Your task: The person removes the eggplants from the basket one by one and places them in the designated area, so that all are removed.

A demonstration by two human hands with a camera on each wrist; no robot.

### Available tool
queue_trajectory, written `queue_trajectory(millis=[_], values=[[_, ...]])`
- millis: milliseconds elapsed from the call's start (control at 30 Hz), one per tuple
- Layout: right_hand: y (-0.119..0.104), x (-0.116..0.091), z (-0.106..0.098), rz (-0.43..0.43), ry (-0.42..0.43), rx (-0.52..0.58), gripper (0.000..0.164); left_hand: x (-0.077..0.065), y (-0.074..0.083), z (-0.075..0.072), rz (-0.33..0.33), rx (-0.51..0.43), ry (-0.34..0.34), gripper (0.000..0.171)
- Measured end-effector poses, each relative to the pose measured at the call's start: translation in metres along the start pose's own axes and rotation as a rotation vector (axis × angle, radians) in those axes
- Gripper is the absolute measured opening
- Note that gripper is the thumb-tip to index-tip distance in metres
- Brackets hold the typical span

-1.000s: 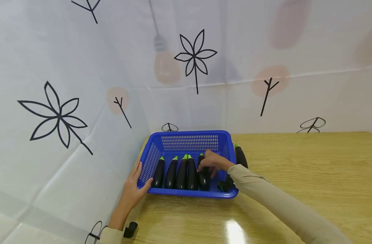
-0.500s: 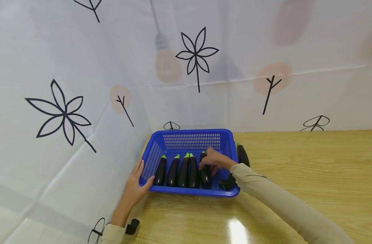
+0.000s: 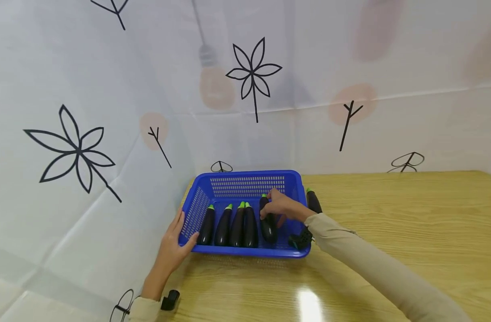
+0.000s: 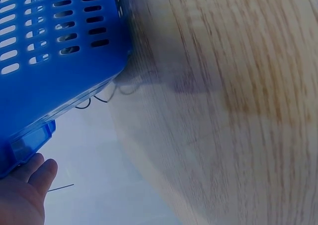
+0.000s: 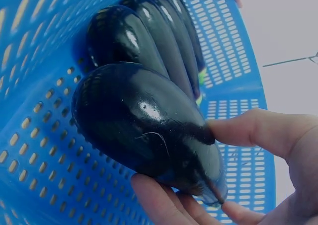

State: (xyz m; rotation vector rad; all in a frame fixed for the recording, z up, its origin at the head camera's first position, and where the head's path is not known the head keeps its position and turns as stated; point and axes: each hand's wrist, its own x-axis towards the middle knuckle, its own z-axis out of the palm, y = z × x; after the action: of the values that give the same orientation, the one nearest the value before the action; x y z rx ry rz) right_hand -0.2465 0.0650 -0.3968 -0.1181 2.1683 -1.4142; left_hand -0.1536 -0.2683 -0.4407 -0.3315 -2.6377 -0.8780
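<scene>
A: In the head view, on the wooden table point(image 3: 390, 210)?
B: A blue basket point(image 3: 245, 251), with four black eggplants point(image 3: 251, 226) side by side in it, green tops pointing away. Just to the right of the row, also in the basket: the held eggplant point(image 3: 268, 230), tipped a little, pinched by the right hand point(image 3: 280, 206).
A: And the left hand point(image 3: 174, 243)?
B: Spread out at the near left corner of the basket, thumb over the near edge, fingers up along the left side.
A: Outside the basket?
B: By its right side, another eggplant point(image 3: 314, 203), partly hidden. Behind, a pale sheet point(image 3: 309, 134) with black flowers drawn on it.
A: From the left wrist?
B: Blue basket side, full of holes, with fingertips right at the rim.
A: From the right wrist?
B: The held eggplant up close, shiny, thumb on one side, fingers on the other. Touching the basket bottom? Cannot tell.
</scene>
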Motion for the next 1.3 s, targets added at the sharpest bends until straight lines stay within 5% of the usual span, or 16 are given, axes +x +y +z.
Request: queue_trajectory(millis=[1300], values=[[-0.024, -0.043, -0.031, -0.106, -0.010, 0.043, 0.073, -0.001, 0.003, 0.001, -0.007, 0.017, 0.007, 0.079]])
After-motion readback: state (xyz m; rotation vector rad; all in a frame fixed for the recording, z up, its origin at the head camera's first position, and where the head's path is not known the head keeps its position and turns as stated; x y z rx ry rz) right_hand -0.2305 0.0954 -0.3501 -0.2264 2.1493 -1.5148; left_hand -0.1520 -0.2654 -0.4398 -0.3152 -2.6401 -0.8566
